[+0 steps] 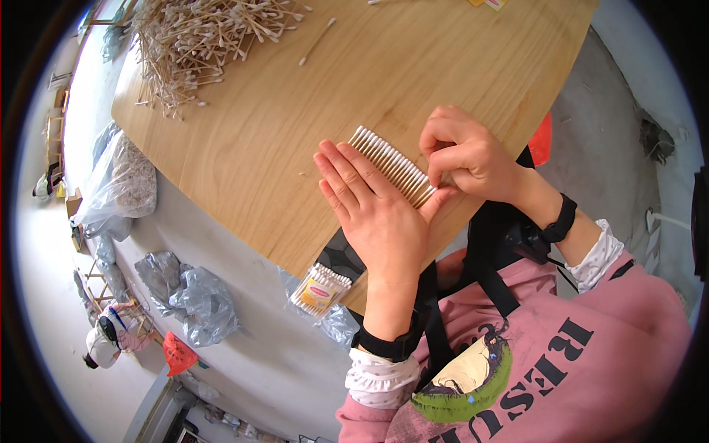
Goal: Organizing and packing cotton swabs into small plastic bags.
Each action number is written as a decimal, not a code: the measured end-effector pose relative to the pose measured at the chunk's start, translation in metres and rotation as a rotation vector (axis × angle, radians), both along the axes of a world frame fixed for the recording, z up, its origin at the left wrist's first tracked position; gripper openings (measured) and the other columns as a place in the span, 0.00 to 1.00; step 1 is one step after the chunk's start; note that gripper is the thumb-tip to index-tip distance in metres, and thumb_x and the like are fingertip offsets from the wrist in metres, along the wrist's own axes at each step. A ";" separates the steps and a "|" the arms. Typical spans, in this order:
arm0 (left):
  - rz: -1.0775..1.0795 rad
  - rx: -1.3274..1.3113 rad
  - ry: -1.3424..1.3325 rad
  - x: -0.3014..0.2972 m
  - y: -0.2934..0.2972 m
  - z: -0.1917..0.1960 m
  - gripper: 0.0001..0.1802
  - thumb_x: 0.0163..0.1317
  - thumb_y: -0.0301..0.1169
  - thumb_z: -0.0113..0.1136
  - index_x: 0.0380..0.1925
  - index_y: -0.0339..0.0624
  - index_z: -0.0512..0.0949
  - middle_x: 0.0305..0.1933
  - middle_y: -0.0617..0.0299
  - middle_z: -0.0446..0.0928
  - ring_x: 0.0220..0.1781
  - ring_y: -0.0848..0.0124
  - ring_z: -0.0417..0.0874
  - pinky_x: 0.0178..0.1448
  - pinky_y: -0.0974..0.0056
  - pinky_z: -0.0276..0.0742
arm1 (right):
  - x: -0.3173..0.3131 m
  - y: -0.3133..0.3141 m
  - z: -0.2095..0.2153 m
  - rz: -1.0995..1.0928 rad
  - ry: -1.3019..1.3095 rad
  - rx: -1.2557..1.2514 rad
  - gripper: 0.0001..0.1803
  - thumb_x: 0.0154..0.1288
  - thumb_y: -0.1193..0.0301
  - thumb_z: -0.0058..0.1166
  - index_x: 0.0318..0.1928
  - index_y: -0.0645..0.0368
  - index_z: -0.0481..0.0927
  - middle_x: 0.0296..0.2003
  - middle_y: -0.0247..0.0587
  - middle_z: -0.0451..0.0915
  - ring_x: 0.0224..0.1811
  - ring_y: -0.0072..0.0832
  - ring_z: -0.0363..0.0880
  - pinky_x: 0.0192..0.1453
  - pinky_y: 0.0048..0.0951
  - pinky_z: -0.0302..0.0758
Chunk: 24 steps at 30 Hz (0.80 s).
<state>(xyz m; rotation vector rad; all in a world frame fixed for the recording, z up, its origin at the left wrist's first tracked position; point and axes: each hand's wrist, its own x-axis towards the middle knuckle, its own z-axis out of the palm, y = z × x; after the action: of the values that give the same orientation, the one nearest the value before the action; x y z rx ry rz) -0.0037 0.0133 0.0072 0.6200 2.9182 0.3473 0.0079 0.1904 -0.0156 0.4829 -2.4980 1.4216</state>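
Note:
On the wooden table a row of cotton swabs lies side by side, their white tips forming a slanting line. My left hand rests flat over the row's left part, fingers stretched out and thumb toward the near end. Part of the row is hidden under its palm. Above the near right end of the row, my right hand is closed, thumb and forefinger pinched together beside the last swabs. What those fingertips hold, if anything, is too small to make out.
A big heap of loose swabs covers the far left, with a single swab nearby. A bundle of swabs with a yellow label is at the table's near edge. Plastic bags lie on the floor; another person is at far left.

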 end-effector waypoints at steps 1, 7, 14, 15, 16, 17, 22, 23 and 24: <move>0.000 0.000 0.000 0.000 0.000 0.000 0.76 0.45 0.71 0.65 0.74 0.20 0.41 0.81 0.32 0.38 0.84 0.45 0.38 0.83 0.47 0.42 | 0.000 0.000 0.000 0.010 0.011 0.017 0.09 0.39 0.86 0.55 0.19 0.57 0.79 0.31 0.32 0.70 0.37 0.31 0.70 0.36 0.29 0.68; 0.002 0.006 0.001 0.000 0.000 -0.002 0.76 0.45 0.71 0.65 0.74 0.20 0.41 0.81 0.33 0.38 0.84 0.45 0.38 0.83 0.48 0.42 | 0.001 -0.001 -0.001 -0.011 -0.024 -0.025 0.09 0.39 0.86 0.55 0.19 0.57 0.79 0.31 0.32 0.70 0.37 0.31 0.69 0.36 0.29 0.68; 0.000 -0.010 0.008 0.001 0.000 -0.002 0.77 0.45 0.73 0.64 0.74 0.19 0.41 0.81 0.32 0.38 0.84 0.45 0.38 0.83 0.48 0.42 | 0.001 0.001 0.000 0.025 0.022 0.040 0.10 0.40 0.88 0.54 0.20 0.58 0.79 0.31 0.33 0.70 0.37 0.30 0.69 0.36 0.28 0.68; 0.002 -0.008 0.011 0.001 0.000 -0.002 0.77 0.45 0.73 0.63 0.74 0.19 0.41 0.81 0.32 0.38 0.84 0.45 0.38 0.83 0.48 0.42 | 0.002 0.000 0.000 -0.011 -0.011 -0.032 0.11 0.41 0.88 0.53 0.21 0.58 0.80 0.32 0.33 0.70 0.37 0.30 0.69 0.36 0.28 0.67; 0.004 -0.008 0.012 0.001 0.000 -0.002 0.77 0.45 0.73 0.63 0.74 0.19 0.41 0.81 0.32 0.38 0.84 0.45 0.38 0.83 0.48 0.42 | 0.002 -0.001 -0.001 -0.046 -0.045 -0.105 0.11 0.41 0.89 0.53 0.22 0.58 0.81 0.32 0.33 0.70 0.37 0.30 0.69 0.36 0.28 0.67; 0.004 -0.004 0.010 0.000 0.000 -0.001 0.77 0.45 0.73 0.63 0.74 0.19 0.41 0.81 0.32 0.38 0.84 0.45 0.38 0.83 0.47 0.42 | 0.002 -0.001 0.000 -0.045 -0.045 -0.105 0.11 0.41 0.89 0.53 0.22 0.58 0.81 0.32 0.33 0.70 0.37 0.30 0.69 0.36 0.28 0.67; 0.000 0.001 0.007 0.000 0.000 -0.002 0.77 0.45 0.73 0.63 0.74 0.19 0.40 0.81 0.32 0.38 0.84 0.44 0.38 0.83 0.47 0.42 | 0.001 -0.001 0.001 -0.055 -0.059 -0.054 0.11 0.40 0.88 0.55 0.23 0.58 0.80 0.32 0.33 0.70 0.38 0.32 0.71 0.39 0.31 0.72; -0.002 -0.001 0.008 0.001 0.000 -0.002 0.77 0.45 0.73 0.63 0.74 0.19 0.40 0.81 0.32 0.38 0.84 0.44 0.38 0.83 0.47 0.42 | 0.000 0.000 0.001 -0.055 -0.059 -0.053 0.11 0.40 0.88 0.55 0.23 0.58 0.80 0.32 0.33 0.70 0.38 0.32 0.71 0.39 0.31 0.72; -0.004 -0.003 0.010 0.001 0.000 -0.002 0.77 0.45 0.73 0.63 0.74 0.19 0.40 0.81 0.32 0.38 0.84 0.44 0.38 0.83 0.47 0.42 | 0.000 0.000 0.001 -0.052 -0.053 -0.041 0.11 0.41 0.88 0.55 0.23 0.57 0.80 0.32 0.33 0.70 0.38 0.32 0.71 0.39 0.31 0.72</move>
<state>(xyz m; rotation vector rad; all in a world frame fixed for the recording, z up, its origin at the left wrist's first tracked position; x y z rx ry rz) -0.0032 0.0135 0.0054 0.6287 2.9264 0.3408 0.0078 0.1900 -0.0141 0.3751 -2.4977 1.4809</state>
